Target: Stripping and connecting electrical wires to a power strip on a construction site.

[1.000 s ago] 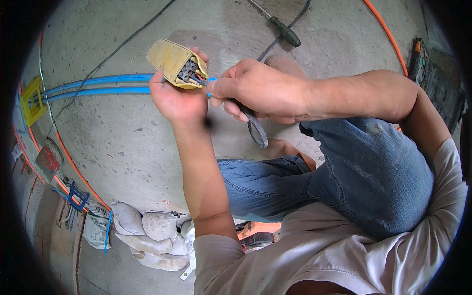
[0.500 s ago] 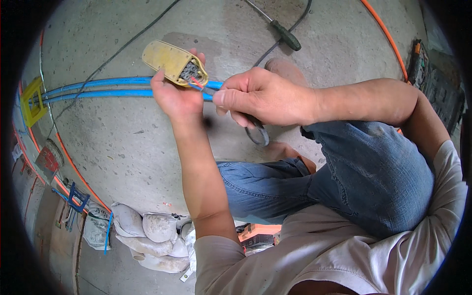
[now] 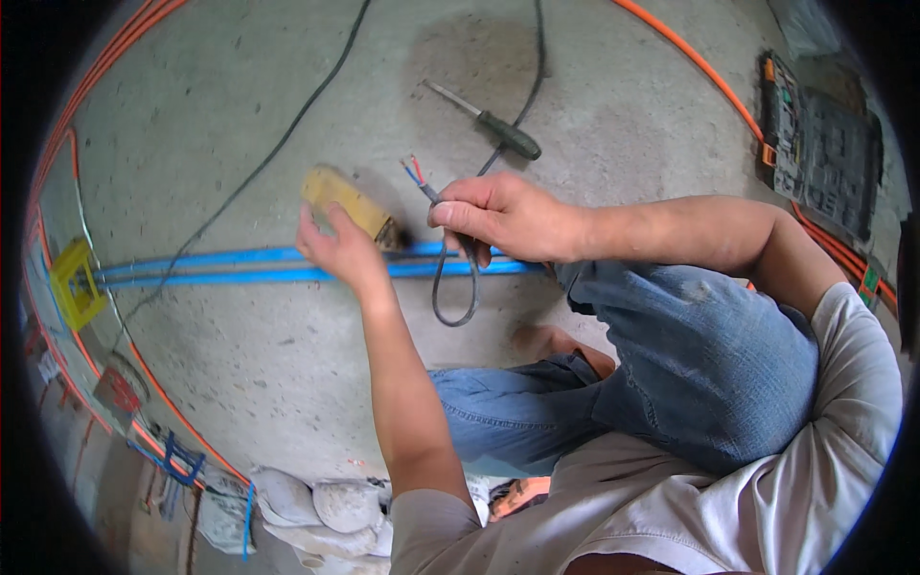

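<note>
On the concrete floor (image 3: pixel 287 383), two blue pipes (image 3: pixel 211 268) run under our hands. Our left hand (image 3: pixel 340 251) reaches forward, palm down, fingers curled on the near end of the yellow box (image 3: pixel 347 203), whose long axis slants up-left from the fingertips. Our right hand (image 3: pixel 498 216) is fisted on the grey cable (image 3: pixel 450 297); its stripped end points up-left past the thumb, a loop hanging below. A screwdriver (image 3: pixel 498 129) lies beyond the knuckles.

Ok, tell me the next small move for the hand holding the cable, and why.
Probably bring the right hand back toward the flat yellow box in the left hand: the grey cable's bared blue and red wire ends point away, apart from the box's dark end.
</note>
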Tool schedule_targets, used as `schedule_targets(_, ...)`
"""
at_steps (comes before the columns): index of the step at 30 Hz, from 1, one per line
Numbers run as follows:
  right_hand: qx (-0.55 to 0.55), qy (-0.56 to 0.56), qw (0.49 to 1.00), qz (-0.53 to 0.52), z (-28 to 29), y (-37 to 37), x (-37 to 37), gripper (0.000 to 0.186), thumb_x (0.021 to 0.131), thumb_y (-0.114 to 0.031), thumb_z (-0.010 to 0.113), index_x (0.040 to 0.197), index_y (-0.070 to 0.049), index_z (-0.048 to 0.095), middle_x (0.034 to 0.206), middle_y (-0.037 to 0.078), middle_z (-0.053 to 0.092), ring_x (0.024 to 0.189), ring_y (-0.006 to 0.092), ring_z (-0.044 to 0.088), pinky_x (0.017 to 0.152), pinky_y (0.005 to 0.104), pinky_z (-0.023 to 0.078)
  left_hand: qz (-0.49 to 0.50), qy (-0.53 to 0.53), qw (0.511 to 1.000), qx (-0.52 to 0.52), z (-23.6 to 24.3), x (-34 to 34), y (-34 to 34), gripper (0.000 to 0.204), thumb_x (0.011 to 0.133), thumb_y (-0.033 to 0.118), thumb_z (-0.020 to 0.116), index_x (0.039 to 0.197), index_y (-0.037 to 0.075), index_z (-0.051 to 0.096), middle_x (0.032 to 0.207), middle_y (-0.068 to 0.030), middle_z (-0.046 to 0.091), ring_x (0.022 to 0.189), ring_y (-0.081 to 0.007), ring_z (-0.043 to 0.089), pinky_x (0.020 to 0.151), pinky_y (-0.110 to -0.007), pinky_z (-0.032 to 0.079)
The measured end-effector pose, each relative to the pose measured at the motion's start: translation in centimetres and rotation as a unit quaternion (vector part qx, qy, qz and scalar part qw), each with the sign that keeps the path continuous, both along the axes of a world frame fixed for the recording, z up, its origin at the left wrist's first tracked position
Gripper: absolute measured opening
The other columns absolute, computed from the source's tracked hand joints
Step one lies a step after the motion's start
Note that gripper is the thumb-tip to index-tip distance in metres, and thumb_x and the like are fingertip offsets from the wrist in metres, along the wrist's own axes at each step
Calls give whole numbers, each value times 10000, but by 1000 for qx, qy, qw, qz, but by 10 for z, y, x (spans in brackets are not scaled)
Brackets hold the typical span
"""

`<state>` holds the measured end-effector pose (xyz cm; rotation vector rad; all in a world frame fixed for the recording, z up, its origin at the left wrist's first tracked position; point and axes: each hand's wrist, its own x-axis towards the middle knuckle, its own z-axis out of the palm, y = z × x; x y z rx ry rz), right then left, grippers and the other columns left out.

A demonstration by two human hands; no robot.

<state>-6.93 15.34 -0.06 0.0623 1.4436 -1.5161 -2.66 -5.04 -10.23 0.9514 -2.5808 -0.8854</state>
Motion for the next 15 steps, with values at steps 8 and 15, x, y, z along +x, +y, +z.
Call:
schedule_targets(8,77,173,982,-26,7,28,5,351,956,-353,500,897,-28,616,732,86,634,669,143,616,605,338,502,-84,34,790,606,76,-10,77,306,940,110,557,1189,-63,517,1059,-134,615,938,-168,581,828,-298,487)
schedule_targets(15,138,99,970,-176,-39,98,7,317,886,-283,525,830,0,657,705,157,641,704,256,653,700,385,527,-77,-8,807,585,63,-47,106,164,948,129,518,1097,60,515,832,-35,576,676,-109,540,548,-246,454)
